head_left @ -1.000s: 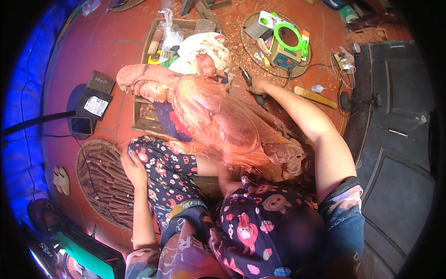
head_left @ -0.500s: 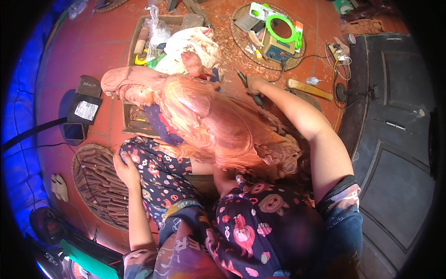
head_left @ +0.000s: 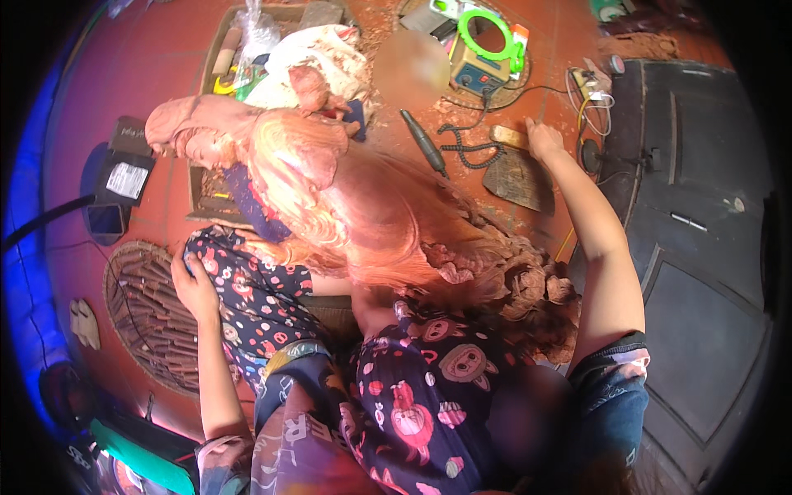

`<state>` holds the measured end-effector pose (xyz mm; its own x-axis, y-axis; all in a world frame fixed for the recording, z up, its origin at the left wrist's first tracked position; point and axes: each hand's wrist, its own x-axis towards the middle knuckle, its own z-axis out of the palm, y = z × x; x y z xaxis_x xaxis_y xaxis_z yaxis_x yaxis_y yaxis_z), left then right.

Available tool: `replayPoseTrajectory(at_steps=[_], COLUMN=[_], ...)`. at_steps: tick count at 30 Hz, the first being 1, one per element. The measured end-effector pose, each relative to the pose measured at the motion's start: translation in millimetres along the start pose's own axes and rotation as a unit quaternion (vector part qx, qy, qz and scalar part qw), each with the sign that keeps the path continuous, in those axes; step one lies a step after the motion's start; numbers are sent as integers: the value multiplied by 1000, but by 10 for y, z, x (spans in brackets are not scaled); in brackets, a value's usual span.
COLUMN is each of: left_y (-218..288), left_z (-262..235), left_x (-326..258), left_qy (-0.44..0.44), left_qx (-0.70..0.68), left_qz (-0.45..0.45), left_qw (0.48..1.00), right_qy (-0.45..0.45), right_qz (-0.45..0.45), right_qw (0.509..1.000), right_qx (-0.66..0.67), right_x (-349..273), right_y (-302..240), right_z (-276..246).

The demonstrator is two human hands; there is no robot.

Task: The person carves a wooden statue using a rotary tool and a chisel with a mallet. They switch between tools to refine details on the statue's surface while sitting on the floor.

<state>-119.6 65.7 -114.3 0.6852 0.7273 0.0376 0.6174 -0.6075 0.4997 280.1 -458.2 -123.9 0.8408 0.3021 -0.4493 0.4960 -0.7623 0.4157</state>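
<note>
A large reddish carved wooden statue (head_left: 363, 202) of a robed figure lies across my lap, its head toward the left. My right hand (head_left: 546, 142) is beyond it, over a pale wooden bar (head_left: 505, 135) on the floor. Its fingers are bent together, and whatever they pinch is hidden. Left of that hand, a black rotary tool handpiece (head_left: 424, 142) lies loose, with a coiled cord (head_left: 469, 150) beside it. Resting on my patterned trouser knee, my left hand (head_left: 196, 290) has its fingers laid out; a small blue spot shows by them, too small to name.
A control box (head_left: 480, 73) and a green ring-shaped frame (head_left: 487, 35) stand at the back. Near the right hand lies a dark flat slab (head_left: 518, 180). A wooden tray (head_left: 206, 99) holds cloth and bags; a round basket (head_left: 111, 305) holds many handled tools. Dark door panels (head_left: 701, 206) stand right.
My right hand has let go of the black handpiece and moved right to the pale wooden bar. The whole view has shifted slightly. My left hand stays on the knee.
</note>
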Motion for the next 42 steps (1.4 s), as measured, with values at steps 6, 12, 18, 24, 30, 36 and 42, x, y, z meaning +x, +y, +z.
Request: replayPoseTrajectory(at_steps=[6,12,18,24,30,36,42], left_y=[-155,-94,-180,-240,-294,-303,-328], left_z=[-19,-17,-80,-51,-53,-66,-34], left_x=[8,49,-22,-36,-41,-36,-29], left_qy=[5,6,22,45,50,47,59], left_qx=[27,14,34,-9,-25,-41,-41], left_qz=[2,-6,-27,-8,-18,-24,-21], left_qw=[1000,1000,999,999,998,998,997], right_qy=[-53,-3,121,340,278,83,81], right_qz=[-62,-113,10,174,80,154,131], right_qw=[997,993,989,854,605,555,636], right_qx=[-2,-23,84,352,742,813,756], right_x=[320,347,-343,-803,-723,-438,-287], right_y=[-261,-268,-74,501,534,394,121], right_z=[359,512,-733,-1031,-693,-478,-374])
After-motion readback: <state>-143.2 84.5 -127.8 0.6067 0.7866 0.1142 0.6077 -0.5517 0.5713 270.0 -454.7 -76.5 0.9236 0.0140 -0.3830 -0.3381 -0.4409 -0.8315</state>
